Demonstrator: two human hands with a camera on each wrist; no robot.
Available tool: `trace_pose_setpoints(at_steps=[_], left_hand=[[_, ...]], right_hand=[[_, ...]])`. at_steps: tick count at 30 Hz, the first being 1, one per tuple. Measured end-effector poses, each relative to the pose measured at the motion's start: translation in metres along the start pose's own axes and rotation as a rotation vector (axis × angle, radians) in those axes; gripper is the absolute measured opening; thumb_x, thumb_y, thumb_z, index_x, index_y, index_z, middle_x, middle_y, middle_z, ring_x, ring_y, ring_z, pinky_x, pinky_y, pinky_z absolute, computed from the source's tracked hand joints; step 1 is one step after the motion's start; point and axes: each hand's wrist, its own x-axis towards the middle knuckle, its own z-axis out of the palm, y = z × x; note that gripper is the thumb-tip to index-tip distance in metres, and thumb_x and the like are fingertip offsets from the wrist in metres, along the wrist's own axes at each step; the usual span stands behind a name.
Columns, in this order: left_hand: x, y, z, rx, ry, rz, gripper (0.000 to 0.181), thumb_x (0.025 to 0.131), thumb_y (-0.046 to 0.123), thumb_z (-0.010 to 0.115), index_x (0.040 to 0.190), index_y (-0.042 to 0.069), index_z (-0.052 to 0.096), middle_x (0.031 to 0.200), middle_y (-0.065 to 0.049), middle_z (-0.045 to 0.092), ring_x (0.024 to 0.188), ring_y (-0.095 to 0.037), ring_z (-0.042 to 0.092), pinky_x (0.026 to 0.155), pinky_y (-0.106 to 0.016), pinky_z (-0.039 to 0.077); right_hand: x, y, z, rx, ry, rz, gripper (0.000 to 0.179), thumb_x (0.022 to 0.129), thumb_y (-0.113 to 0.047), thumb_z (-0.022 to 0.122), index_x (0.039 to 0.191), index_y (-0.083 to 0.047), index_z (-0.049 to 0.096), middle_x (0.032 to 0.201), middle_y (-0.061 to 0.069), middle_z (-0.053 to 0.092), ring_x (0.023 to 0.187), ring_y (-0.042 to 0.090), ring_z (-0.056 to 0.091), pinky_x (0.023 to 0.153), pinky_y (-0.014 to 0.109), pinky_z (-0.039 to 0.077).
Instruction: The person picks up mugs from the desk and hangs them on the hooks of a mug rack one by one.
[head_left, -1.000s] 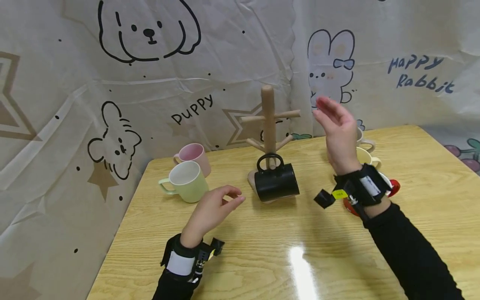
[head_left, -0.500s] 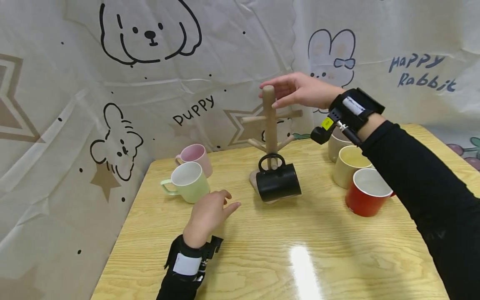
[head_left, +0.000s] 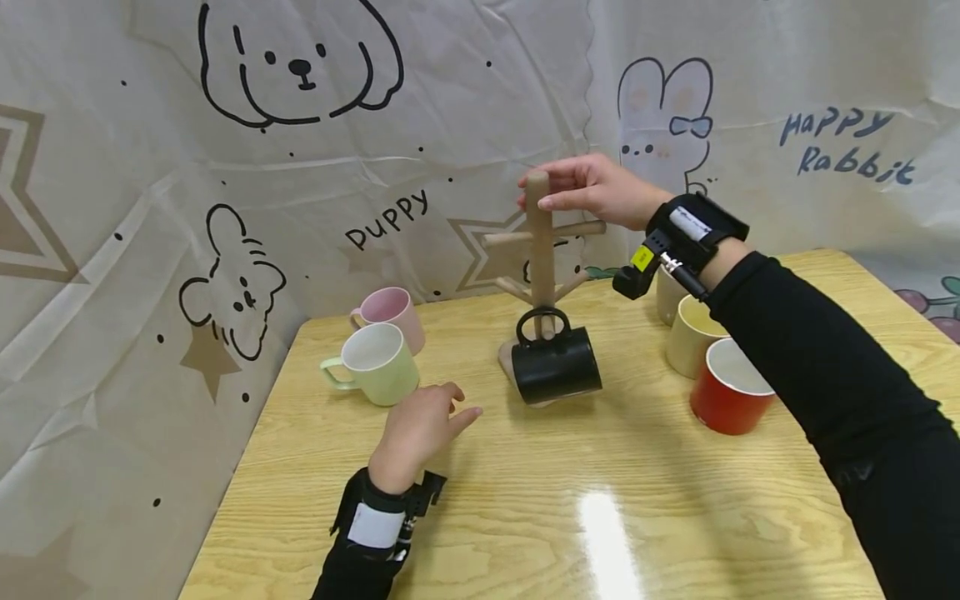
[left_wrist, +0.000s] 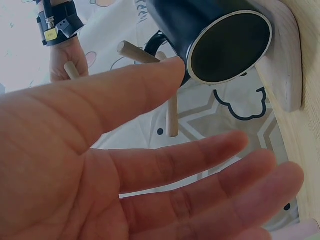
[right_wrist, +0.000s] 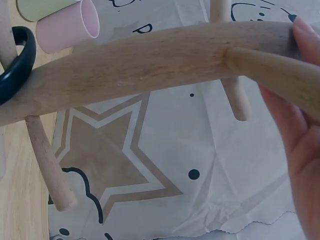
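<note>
A wooden mug tree [head_left: 542, 267] stands on the table, and a black mug [head_left: 556, 367] hangs by its handle from a low peg. Near the top of the post my right hand [head_left: 603, 190] grips the wood, thumb in front and fingers behind. In the right wrist view the post [right_wrist: 140, 65] runs across, with the right hand [right_wrist: 305, 130] partly cut off by the edge. My left hand [head_left: 416, 429] is held low, left of the black mug, holding nothing. Its fingers [left_wrist: 200, 200] are spread and relaxed in the left wrist view.
At the left stand a pale green mug [head_left: 378, 367] and a pink mug [head_left: 397, 312]. Right of the mug tree are a red mug [head_left: 729, 400], a yellow mug [head_left: 692, 342] and a greyish mug [head_left: 667, 296], partly behind my right arm. A printed cloth [head_left: 337, 167] hangs behind the table [head_left: 517, 517].
My right hand has swung left from over the right-hand mugs to the top of the post and closed on it. My left hand has drawn back slightly. The black mug stays hanging.
</note>
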Motion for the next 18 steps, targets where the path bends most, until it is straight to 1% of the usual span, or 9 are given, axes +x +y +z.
trace_pose_setpoints(at_steps=[3,6,11,15,18], left_hand=[[0.0,0.0,-0.001,0.005,-0.011,-0.002,0.036,0.086,0.038,0.062,0.102,0.005,0.066,0.085,-0.008,0.069,0.074,-0.021,0.064,0.058,-0.031,0.048],[0.0,-0.001,-0.001,0.006,-0.013,-0.01,0.037,0.086,0.038,0.062,0.102,0.005,0.066,0.086,-0.008,0.069,0.074,-0.021,0.063,0.058,-0.031,0.048],[-0.001,-0.003,-0.001,0.005,-0.011,-0.008,0.037,0.086,0.038,0.062,0.102,0.005,0.066,0.084,-0.008,0.069,0.073,-0.02,0.063,0.058,-0.03,0.048],[-0.001,-0.003,-0.002,0.006,-0.004,-0.005,0.037,0.086,0.038,0.062,0.102,0.005,0.066,0.084,-0.008,0.069,0.072,-0.02,0.063,0.057,-0.03,0.047],[-0.001,-0.004,-0.002,0.007,-0.004,-0.007,0.037,0.085,0.038,0.062,0.102,0.005,0.066,0.086,-0.008,0.069,0.074,-0.021,0.063,0.058,-0.031,0.048]], right_hand=[[-0.001,-0.001,0.001,-0.014,0.036,-0.022,0.032,0.09,-0.008,0.057,0.122,-0.001,0.056,0.11,0.0,0.068,0.104,0.008,0.061,0.093,0.023,0.046],[-0.002,-0.001,0.004,-0.04,0.078,-0.015,0.034,0.089,-0.008,0.059,0.122,0.0,0.056,0.111,0.002,0.068,0.101,0.006,0.063,0.09,0.022,0.047],[-0.005,-0.004,0.009,-0.101,0.18,0.002,0.035,0.087,-0.006,0.062,0.121,0.002,0.056,0.11,0.01,0.067,0.094,0.003,0.064,0.086,0.02,0.049],[-0.006,-0.006,0.012,-0.161,0.272,0.036,0.033,0.085,-0.008,0.064,0.116,0.001,0.059,0.106,0.01,0.069,0.089,0.0,0.064,0.084,0.02,0.05],[-0.007,-0.009,0.016,-0.227,0.35,0.075,0.033,0.083,-0.012,0.068,0.113,-0.001,0.062,0.104,0.011,0.069,0.083,-0.003,0.063,0.079,0.018,0.051]])
